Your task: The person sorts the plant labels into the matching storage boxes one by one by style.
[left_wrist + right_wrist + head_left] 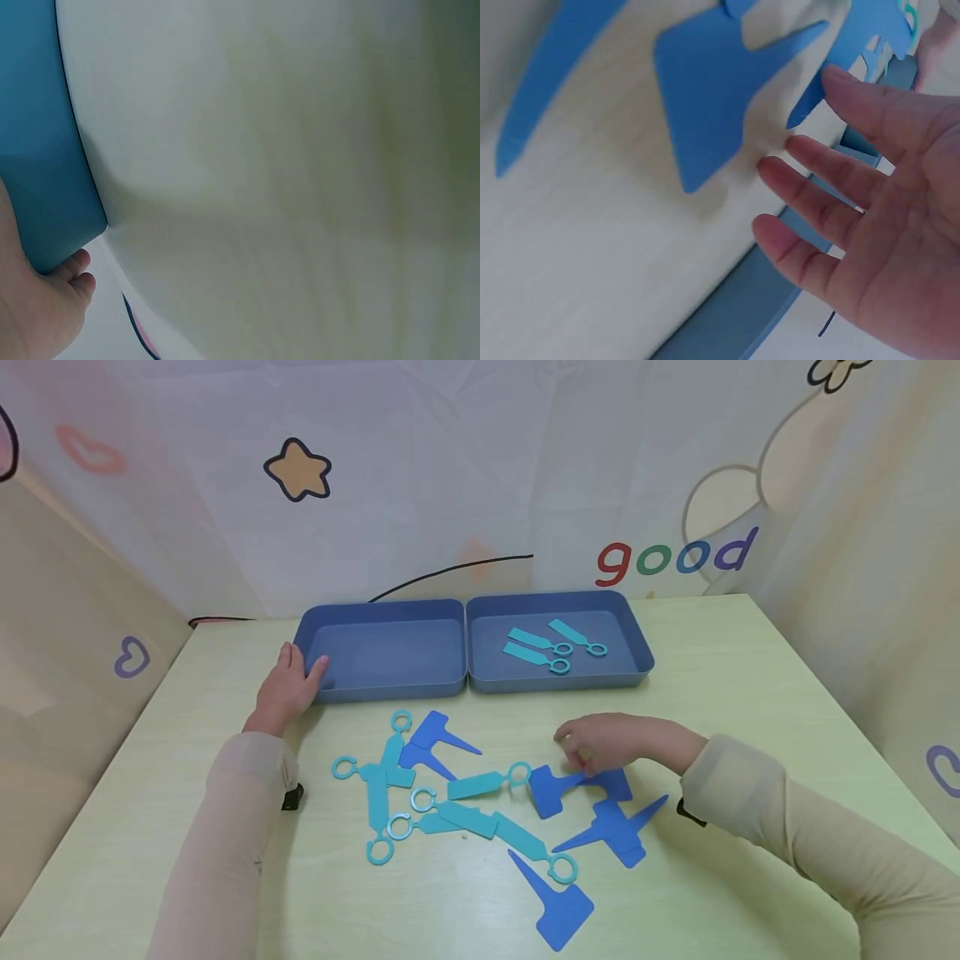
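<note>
My left hand (283,692) holds the left corner of a blue-grey tray (386,650), thumb over the rim and fingers outside; in the left wrist view the fingers lie at the tray's corner (52,202). Over several blue T-shaped plant labels is my right hand (615,739), its fingers loosely bent and nothing held. The nearest blue label (549,792) lies just below it; whether the thumb touches a label, I cannot tell. In the right wrist view a flat blue label (701,97) lies beside the spread fingers. Teal ring-ended tags (474,786) lie left of the blue ones.
A second tray (555,682) adjoins the first on the right and holds three teal tags (528,653). More blue labels (564,917) lie towards the front of the pale wooden table (360,910). A printed cloth (450,485) hangs behind the trays.
</note>
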Tool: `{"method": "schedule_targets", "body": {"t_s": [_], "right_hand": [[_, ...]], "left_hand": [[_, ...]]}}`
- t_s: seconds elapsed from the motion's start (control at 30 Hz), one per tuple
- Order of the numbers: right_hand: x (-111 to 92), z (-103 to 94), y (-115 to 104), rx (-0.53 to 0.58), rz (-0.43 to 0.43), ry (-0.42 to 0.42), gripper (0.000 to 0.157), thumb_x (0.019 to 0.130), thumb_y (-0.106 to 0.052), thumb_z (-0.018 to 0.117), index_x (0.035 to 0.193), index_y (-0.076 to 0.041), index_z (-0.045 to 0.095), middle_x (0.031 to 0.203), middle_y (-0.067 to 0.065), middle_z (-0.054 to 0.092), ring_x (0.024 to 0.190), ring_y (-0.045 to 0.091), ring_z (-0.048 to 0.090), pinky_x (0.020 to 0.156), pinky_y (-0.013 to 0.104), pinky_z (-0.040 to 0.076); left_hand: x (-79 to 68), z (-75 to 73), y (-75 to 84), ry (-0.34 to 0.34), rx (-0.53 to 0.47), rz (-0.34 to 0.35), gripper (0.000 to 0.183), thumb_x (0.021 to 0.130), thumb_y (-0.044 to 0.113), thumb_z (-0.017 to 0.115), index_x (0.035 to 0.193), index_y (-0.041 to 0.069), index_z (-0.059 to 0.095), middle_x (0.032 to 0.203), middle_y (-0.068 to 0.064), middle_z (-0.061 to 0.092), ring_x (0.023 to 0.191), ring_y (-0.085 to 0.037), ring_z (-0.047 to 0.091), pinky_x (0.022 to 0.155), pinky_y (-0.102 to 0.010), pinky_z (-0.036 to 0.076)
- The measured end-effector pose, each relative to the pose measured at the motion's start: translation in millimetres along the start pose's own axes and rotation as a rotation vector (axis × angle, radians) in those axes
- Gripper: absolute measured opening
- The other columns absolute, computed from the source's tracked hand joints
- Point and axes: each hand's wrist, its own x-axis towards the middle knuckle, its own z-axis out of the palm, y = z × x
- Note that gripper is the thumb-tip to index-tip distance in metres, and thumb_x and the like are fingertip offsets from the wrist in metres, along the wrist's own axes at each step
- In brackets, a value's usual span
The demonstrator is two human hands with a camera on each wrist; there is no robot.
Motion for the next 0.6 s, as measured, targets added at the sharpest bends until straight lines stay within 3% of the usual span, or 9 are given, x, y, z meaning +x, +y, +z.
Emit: {"method": "schedule_targets", "body": {"t_s": [0.1, 0.2, 0.37, 0.6], "right_hand": [[-1, -4.6, 3, 0.019, -0.001, -0.014, 0.015, 0.076, -0.005, 0.061, 0.067, -0.015, 0.057, 0.1, 0.002, 0.056, 0.084, 0.017, 0.052, 0.072, 0.028, 0.043], [-5, -10.0, 6, 0.061, 0.02, -0.033, 0.015, 0.075, -0.003, 0.058, 0.066, -0.014, 0.055, 0.08, -0.004, 0.051, 0.071, 0.011, 0.045, 0.063, 0.023, 0.039], [-12, -21.4, 15, 0.177, 0.084, -0.066, 0.014, 0.073, -0.001, 0.055, 0.066, -0.013, 0.054, 0.07, -0.006, 0.048, 0.067, 0.01, 0.043, 0.06, 0.023, 0.036], [-15, -35.1, 33, 0.315, 0.095, -0.024, 0.011, 0.077, -0.002, 0.056, 0.068, -0.008, 0.057, 0.064, -0.004, 0.049, 0.063, 0.011, 0.045, 0.059, 0.024, 0.038]], "left_hand": [[-0.9, -0.3, 0.3, -0.002, 0.003, 0.005, 0.087, 0.088, 0.06, 0.006, 0.136, -0.012, -0.008, 0.143, -0.029, -0.012, 0.131, -0.046, 0.004, 0.105, -0.054, 0.013], [-1.7, -0.5, 0.2, 0.001, 0.006, 0.009, 0.087, 0.088, 0.059, 0.006, 0.136, -0.012, -0.008, 0.143, -0.029, -0.011, 0.131, -0.046, 0.004, 0.105, -0.053, 0.014], [-2.5, -0.5, 0.4, 0.009, 0.007, 0.012, 0.087, 0.088, 0.06, 0.006, 0.136, -0.012, -0.006, 0.143, -0.029, -0.009, 0.131, -0.046, 0.006, 0.105, -0.054, 0.014], [-3.4, -0.6, 0.8, 0.003, 0.008, 0.009, 0.086, 0.089, 0.059, 0.006, 0.136, -0.012, -0.007, 0.143, -0.029, -0.011, 0.13, -0.047, 0.006, 0.105, -0.054, 0.014]]}}
